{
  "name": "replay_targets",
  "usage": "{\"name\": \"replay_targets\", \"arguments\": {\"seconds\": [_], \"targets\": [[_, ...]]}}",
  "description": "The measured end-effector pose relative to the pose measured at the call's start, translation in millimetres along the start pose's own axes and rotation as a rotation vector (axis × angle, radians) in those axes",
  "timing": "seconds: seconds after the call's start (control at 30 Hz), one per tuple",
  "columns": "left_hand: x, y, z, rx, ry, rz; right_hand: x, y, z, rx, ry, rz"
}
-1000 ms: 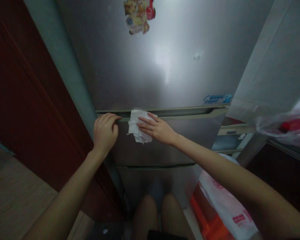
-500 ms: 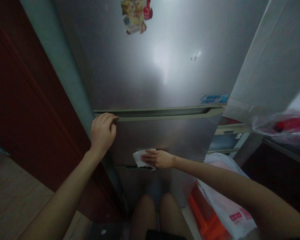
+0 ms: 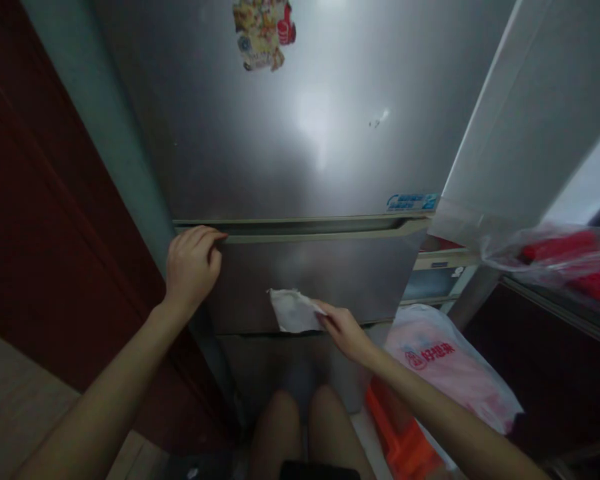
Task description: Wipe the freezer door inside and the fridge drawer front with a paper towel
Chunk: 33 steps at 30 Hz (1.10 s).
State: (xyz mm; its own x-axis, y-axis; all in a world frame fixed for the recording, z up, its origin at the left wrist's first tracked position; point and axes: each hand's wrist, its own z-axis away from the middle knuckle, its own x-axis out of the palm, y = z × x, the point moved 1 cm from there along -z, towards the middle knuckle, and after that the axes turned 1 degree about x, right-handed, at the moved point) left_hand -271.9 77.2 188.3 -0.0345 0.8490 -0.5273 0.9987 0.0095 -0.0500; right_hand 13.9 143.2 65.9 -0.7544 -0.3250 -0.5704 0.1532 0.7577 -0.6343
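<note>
A tall steel fridge [image 3: 290,133] fills the view, with a middle drawer [image 3: 350,270] below its big door. My left hand [image 3: 190,267] is closed over the top left corner of that drawer front, fingers hooked on its upper edge. My right hand [image 3: 343,330] pinches a crumpled white paper towel [image 3: 293,310] by its right side. The towel lies against the lower part of the drawer front. My knees [image 3: 305,427] show below, close to the fridge.
A dark red wooden door [image 3: 45,220] stands at the left. A white and pink plastic bag [image 3: 445,373] lies on something orange [image 3: 403,437] at the right. A clear bag with red contents [image 3: 565,257] sits on a ledge farther right. A colourful magnet [image 3: 263,33] is on the fridge.
My right hand wiped the towel down from the drawer's top edge to its lower part, then went from flat on the towel to pinching its right side. The left hand stayed put.
</note>
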Motion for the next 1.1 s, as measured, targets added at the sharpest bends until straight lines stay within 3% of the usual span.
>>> {"name": "replay_targets", "arguments": {"seconds": [0.17,0.27,0.37,0.47,0.63,0.73,0.87,0.97,1.1], "targets": [[-2.0,0.6,-0.6,0.019,-0.027,-0.037,-40.3,19.2,40.4,0.438,0.728,-0.424],[-2.4,0.8,-0.7,0.033,-0.035,-0.072,-72.9,33.0,52.3,0.398,1.200,-0.503],[-0.5,-0.8,-0.4,0.078,-0.021,-0.101,-104.6,42.8,45.6,0.258,1.421,-0.241],[2.1,-3.9,0.1,0.108,0.016,-0.088,-122.6,51.1,23.8,0.225,1.369,0.016],[5.3,-5.5,2.7,0.091,0.029,-0.033,-122.5,68.3,-13.5,0.090,1.072,0.378],[5.2,-2.9,5.1,0.067,0.030,-0.025,-125.3,80.7,-22.4,0.062,1.033,0.561],[2.8,1.1,6.0,0.052,0.024,-0.036,-130.7,90.7,-26.3,0.033,1.045,0.640],[3.3,2.2,6.4,0.055,0.018,-0.031,-115.2,85.2,-32.2,0.048,1.016,0.673],[11.7,0.8,13.7,0.107,0.018,0.004,-62.0,57.4,-50.3,0.020,0.891,0.702]]}}
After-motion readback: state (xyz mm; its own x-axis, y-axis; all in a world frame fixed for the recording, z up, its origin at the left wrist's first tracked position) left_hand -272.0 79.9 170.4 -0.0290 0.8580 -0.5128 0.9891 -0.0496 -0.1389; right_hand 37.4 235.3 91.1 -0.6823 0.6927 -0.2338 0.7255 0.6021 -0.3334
